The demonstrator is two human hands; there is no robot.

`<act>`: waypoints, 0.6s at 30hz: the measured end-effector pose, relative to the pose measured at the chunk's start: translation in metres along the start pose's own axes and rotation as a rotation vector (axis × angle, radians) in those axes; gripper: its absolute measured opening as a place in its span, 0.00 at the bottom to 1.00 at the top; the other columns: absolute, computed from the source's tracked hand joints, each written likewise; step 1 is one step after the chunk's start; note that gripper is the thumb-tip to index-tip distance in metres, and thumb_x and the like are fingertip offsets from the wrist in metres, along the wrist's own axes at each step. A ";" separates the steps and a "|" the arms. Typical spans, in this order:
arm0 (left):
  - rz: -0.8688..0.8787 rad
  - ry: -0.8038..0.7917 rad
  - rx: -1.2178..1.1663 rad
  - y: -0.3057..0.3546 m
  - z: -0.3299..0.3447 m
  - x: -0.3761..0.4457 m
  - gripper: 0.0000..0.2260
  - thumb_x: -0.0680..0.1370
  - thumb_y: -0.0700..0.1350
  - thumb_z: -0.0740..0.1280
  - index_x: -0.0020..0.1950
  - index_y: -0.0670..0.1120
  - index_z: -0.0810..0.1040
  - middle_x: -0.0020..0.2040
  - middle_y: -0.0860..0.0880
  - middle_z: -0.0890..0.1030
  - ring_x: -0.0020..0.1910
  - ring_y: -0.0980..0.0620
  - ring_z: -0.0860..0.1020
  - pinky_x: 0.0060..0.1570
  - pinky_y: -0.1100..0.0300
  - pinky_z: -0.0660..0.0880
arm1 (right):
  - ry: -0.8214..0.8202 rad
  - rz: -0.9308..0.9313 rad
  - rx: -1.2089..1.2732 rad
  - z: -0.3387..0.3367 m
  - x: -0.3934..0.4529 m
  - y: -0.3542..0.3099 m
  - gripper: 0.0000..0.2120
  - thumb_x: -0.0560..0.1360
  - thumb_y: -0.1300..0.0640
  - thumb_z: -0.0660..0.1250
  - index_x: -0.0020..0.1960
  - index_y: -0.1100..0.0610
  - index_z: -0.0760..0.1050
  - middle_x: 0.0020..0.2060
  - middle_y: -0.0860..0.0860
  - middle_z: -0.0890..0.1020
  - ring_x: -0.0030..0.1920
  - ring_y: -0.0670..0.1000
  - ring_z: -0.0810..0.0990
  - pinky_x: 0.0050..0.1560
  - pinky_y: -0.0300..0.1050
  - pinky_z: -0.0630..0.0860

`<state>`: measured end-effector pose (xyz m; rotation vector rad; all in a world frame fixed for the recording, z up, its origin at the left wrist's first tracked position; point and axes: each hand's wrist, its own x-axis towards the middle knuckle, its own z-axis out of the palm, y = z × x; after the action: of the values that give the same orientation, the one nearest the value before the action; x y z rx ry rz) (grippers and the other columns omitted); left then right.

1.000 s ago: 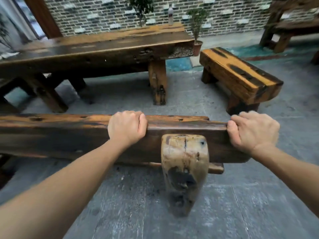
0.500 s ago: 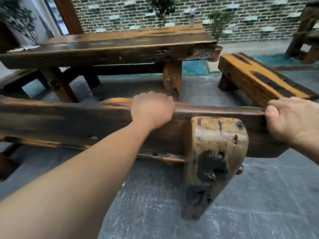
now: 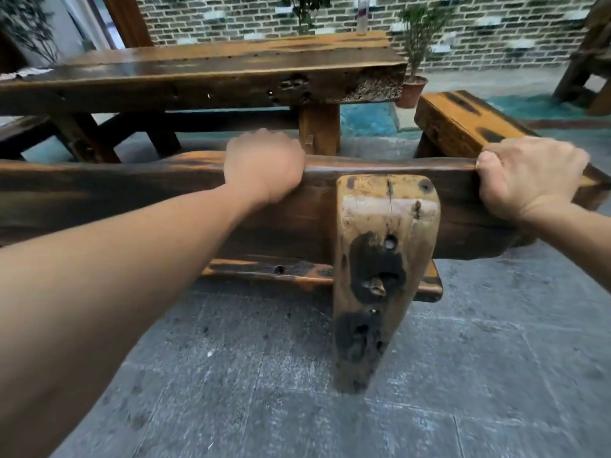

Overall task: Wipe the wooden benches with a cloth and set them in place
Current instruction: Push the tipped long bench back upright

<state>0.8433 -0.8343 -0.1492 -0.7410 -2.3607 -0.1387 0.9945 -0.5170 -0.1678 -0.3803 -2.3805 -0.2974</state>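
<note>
A long dark wooden bench (image 3: 115,200) lies tipped on its side across the middle of the view. Its pale leg (image 3: 380,276) points toward me and down to the floor. My left hand (image 3: 263,166) grips the bench's upper edge near its middle. My right hand (image 3: 529,176) grips the same edge close to the bench's right end. A second, shorter orange bench (image 3: 463,123) stands upright just behind my right hand. No cloth is visible.
A heavy wooden table (image 3: 205,71) stands right behind the tipped bench, a bottle (image 3: 362,14) on its far edge. A potted plant (image 3: 413,84) sits by the brick wall. More wooden furniture (image 3: 588,61) is at far right. Grey stone floor (image 3: 264,391) lies before me.
The bench has come closer to the table and its top edge sits higher in view. Both hands keep the same grip. The camera has moved nearer.
</note>
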 end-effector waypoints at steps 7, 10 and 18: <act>-0.010 -0.030 0.000 0.004 0.011 0.011 0.19 0.81 0.54 0.48 0.36 0.49 0.71 0.35 0.46 0.76 0.34 0.45 0.75 0.37 0.53 0.73 | -0.018 0.005 -0.040 0.017 0.012 0.007 0.25 0.76 0.46 0.46 0.37 0.57 0.76 0.34 0.58 0.78 0.38 0.63 0.77 0.36 0.46 0.61; -0.043 -0.149 -0.019 0.003 0.005 0.011 0.21 0.81 0.56 0.49 0.39 0.49 0.75 0.36 0.50 0.78 0.34 0.49 0.74 0.35 0.56 0.69 | -0.095 -0.016 -0.013 0.001 0.013 0.001 0.23 0.77 0.47 0.49 0.37 0.58 0.78 0.33 0.57 0.78 0.37 0.63 0.78 0.36 0.45 0.61; -0.086 -0.199 -0.025 -0.002 0.005 0.017 0.17 0.78 0.59 0.53 0.48 0.50 0.76 0.46 0.51 0.80 0.51 0.48 0.74 0.37 0.56 0.68 | -0.250 -0.008 -0.038 -0.005 0.019 -0.001 0.28 0.76 0.41 0.48 0.37 0.57 0.79 0.33 0.56 0.79 0.39 0.62 0.80 0.36 0.45 0.58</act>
<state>0.8286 -0.8268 -0.1430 -0.6934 -2.5859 -0.1364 0.9840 -0.5165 -0.1514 -0.4489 -2.6240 -0.3153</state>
